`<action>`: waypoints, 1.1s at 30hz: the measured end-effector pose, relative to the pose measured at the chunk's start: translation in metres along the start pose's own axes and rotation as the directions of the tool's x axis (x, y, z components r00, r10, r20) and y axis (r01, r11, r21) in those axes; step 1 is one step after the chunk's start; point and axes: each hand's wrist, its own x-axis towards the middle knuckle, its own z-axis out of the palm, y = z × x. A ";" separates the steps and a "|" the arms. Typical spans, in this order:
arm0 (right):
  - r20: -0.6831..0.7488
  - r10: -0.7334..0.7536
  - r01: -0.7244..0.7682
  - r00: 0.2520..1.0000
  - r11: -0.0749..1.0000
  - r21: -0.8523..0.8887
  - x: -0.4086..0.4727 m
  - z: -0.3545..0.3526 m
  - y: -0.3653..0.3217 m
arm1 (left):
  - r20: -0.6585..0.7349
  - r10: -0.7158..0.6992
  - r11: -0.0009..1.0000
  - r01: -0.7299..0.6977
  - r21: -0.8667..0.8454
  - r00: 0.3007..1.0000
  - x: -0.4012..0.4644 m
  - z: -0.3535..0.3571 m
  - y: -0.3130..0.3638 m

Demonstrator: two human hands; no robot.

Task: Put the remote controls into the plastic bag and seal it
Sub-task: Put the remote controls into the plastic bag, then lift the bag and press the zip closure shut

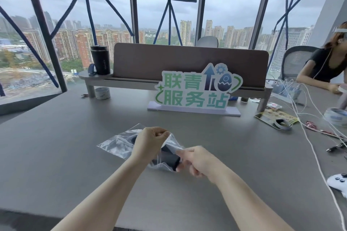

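A clear plastic bag (114,146) lies on the grey table (75,137) in front of me. My left hand (150,141) pinches the upper lip of the bag's mouth and lifts it. A black remote control (169,159) sits partly inside the open mouth, its end sticking out toward my right hand (197,161). That hand is closed at the remote's end and the bag's lower edge. Another dark shape shows through the plastic behind my left hand.
A green-lettered sign (195,92) stands behind the bag. A black tumbler (100,60) sits on a desk riser at back left, a tape roll (102,93) below it. White cables (309,118), tape rolls and a white game controller (338,182) crowd the right side, where another person sits.
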 end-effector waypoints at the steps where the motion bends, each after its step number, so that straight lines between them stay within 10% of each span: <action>1: -0.131 -0.016 0.006 0.991 0.997 -0.074 0.003 -0.001 0.002 | -0.007 0.001 1.000 -0.001 0.011 1.000 0.000 -0.002 -0.002; 3: -0.332 -0.091 0.020 0.939 0.977 -0.212 0.007 -0.007 0.007 | -0.011 0.005 1.000 -0.005 0.025 1.000 -0.001 -0.009 -0.007; 8: -0.118 -0.103 0.067 0.988 0.959 -0.276 0.023 0.011 0.002 | 0.054 0.036 0.991 -0.042 0.127 0.998 -0.008 -0.013 -0.012; 11: -0.233 -0.205 0.116 0.951 0.932 -0.344 0.041 0.026 0.001 | 0.127 0.050 0.952 -0.086 0.294 0.991 -0.018 -0.016 -0.015; 20: -0.466 -0.164 0.143 0.870 0.986 -0.081 0.023 0.015 -0.023 | 0.151 -0.293 0.526 0.027 0.850 0.944 -0.058 -0.051 -0.017; 25: -0.456 -0.127 0.224 0.881 0.960 0.166 -0.007 -0.005 -0.062 | 0.068 -0.354 0.900 0.320 0.295 0.933 -0.033 -0.098 0.012; 33: -0.469 -0.198 0.405 0.861 0.825 0.394 -0.051 -0.039 -0.143 | 0.057 -0.236 0.944 0.243 -0.223 0.970 0.005 -0.162 0.089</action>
